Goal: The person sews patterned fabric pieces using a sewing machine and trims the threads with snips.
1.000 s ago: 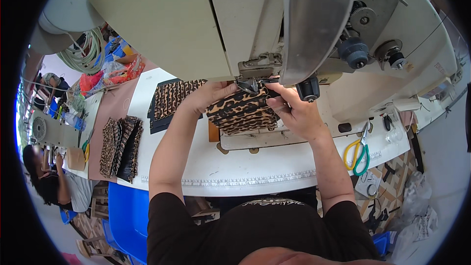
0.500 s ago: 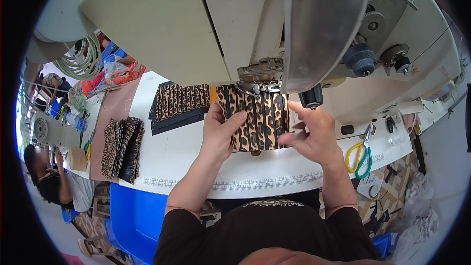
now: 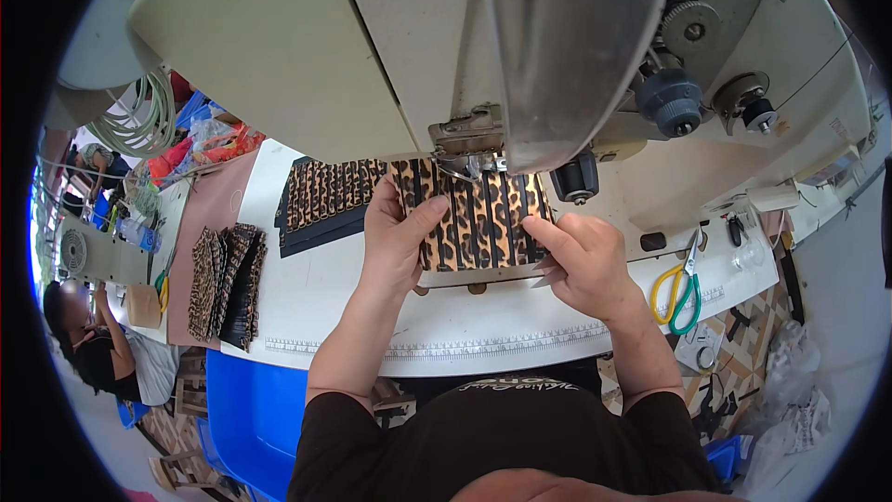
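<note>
Inside the white worktop's (image 3: 297, 302) near edge, the left hand (image 3: 390, 242) pinches a black-striped leopard-print panel (image 3: 478, 218), fingers mostly hidden. The right hand (image 3: 595, 265) points; its grip I can't tell.

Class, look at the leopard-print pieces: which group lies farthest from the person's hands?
The leftmost, a fanned bundle. The flat pile lies nearer the left hand, which grips the striped piece at the sewing machine.

White lettering across shirt (image 3: 502, 437) chest; scale marks on ruler (image 3: 465, 349), digits too small; print on machine (image 3: 725, 167), unreadable.
</note>
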### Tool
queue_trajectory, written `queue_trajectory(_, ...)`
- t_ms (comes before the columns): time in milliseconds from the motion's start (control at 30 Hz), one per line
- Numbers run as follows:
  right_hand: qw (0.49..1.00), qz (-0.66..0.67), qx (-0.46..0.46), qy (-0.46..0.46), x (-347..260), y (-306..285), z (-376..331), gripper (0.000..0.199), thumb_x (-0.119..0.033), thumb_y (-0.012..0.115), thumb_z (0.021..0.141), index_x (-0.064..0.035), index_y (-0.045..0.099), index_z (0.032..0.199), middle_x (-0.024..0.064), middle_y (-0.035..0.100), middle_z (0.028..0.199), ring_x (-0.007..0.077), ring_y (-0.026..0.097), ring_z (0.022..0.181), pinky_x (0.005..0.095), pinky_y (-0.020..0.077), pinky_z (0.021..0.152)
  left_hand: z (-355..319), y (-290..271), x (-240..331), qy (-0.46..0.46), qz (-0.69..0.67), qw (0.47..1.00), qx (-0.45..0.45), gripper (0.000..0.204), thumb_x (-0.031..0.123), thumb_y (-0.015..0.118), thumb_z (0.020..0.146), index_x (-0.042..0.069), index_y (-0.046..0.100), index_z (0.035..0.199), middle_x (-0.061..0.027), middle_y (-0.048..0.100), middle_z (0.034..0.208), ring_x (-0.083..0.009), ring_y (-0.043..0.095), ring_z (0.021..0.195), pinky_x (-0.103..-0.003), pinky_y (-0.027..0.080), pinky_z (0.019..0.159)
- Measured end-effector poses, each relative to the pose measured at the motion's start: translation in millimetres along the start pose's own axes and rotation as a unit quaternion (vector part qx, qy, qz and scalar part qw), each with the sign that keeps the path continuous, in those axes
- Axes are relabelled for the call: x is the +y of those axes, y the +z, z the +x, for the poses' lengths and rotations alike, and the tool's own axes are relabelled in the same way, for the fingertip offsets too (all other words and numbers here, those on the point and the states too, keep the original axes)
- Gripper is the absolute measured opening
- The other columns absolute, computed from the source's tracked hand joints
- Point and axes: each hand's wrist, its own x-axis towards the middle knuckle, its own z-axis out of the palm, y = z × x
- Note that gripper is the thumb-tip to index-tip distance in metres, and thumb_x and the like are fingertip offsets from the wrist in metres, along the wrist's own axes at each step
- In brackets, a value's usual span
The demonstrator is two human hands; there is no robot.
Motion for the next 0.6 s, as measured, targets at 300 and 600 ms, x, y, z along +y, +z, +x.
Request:
queue_trajectory(300,0.999,-0.023,0.031,0.013,10,3,13,0.043,-0.001,0.064,0.058,-0.0086,0.054,0.099,0.0034,0.047,0.063,0.0194,0.05,0.055,0.0318,0.039,0.048,23,-6,5,0.007,-0.02,0.999,-0.034,0.027,0.0,0.055,0.081,0.002,0.045,0.107,-0.0083,0.057,0.099,-0.0136,0.058,0.087,-0.025,0.05,0.075)
queue_trajectory(600,0.995,0.003,0.094,0.041,25,17,18,0.038,0.003,0.062,0.059,-0.0084,0.052,0.094,0.005,0.051,0.065,0.0224,0.052,0.056,0.0328,0.0416,0.05,47,-10,7,0.023,-0.012,0.999,-0.045,0.014,0.001,0.051,0.083,-0.001,0.053,0.096,-0.0092,0.06,0.094,-0.0146,0.06,0.083,-0.026,0.051,0.07)
